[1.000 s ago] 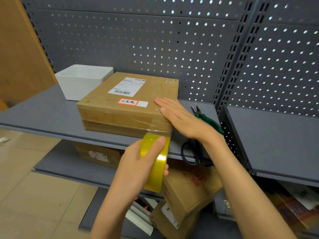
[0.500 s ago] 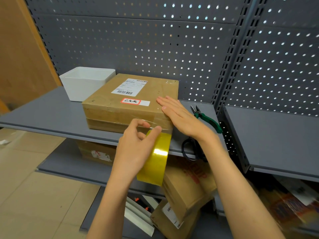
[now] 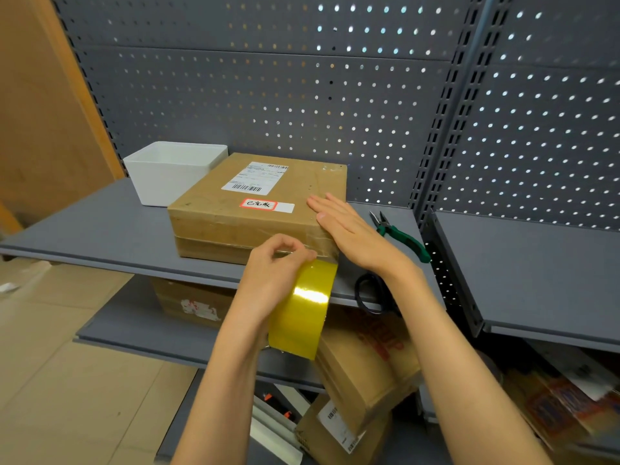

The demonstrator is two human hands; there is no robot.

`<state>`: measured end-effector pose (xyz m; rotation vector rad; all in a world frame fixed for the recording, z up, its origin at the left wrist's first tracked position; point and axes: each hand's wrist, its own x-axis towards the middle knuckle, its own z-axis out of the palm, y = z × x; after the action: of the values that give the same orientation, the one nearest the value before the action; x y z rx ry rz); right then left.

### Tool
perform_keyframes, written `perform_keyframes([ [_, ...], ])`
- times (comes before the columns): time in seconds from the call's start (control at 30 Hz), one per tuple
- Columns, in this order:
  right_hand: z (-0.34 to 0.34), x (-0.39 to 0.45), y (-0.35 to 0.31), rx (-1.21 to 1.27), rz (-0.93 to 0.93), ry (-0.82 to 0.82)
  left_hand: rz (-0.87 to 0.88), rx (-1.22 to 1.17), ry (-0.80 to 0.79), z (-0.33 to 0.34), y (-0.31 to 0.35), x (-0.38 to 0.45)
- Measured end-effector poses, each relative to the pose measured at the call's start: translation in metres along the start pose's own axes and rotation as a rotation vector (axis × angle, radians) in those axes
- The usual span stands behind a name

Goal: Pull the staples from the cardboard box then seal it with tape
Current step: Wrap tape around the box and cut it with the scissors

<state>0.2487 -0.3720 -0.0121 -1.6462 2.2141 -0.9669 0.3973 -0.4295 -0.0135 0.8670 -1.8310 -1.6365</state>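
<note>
One cardboard box (image 3: 255,203) on the grey shelf (image 3: 100,236), my right hand (image 3: 352,229) flat on its right edge, fingers straight, my left hand (image 3: 271,280) gripping one yellow tape roll (image 3: 303,310) at the box's front, one white bin (image 3: 167,172) behind-left, one pair of green pliers (image 3: 402,236) right.

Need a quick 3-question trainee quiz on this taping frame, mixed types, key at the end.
1. True or false: the right hand lies flat on the cardboard box.
2. Which hand holds the yellow tape roll?
3. The green-handled pliers lie: A) inside the white bin B) on the shelf right of the box C) on top of the box.

Key: 1 true; 2 the left hand; 3 B.
</note>
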Motion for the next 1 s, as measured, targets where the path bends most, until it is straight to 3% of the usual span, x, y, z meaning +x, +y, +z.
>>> perform_keyframes([
  [0.43, 0.000, -0.001, -0.002, -0.011, -0.008, 0.012, -0.057, -0.089, -0.015, -0.001, 0.007, 0.005],
  [0.5, -0.001, -0.008, -0.004, 0.028, 0.023, 0.079, -0.055, -0.103, -0.014, -0.001, 0.006, 0.004],
  [0.57, -0.001, -0.021, -0.004, 0.051, 0.096, 0.249, -0.049, -0.101, -0.011, -0.002, 0.004, 0.003],
  [0.67, -0.004, -0.044, 0.001, -0.213, 0.279, 0.407, -0.052, -0.109, -0.009, -0.003, 0.003, 0.003],
  [0.77, -0.007, -0.061, 0.006, -0.401, 0.386, 0.368, -0.042, -0.105, -0.002, -0.002, 0.001, 0.002],
  [1.0, -0.001, -0.077, -0.002, -0.469, 0.501, 0.262, -0.007, -0.089, -0.004, 0.000, -0.001, -0.002],
])
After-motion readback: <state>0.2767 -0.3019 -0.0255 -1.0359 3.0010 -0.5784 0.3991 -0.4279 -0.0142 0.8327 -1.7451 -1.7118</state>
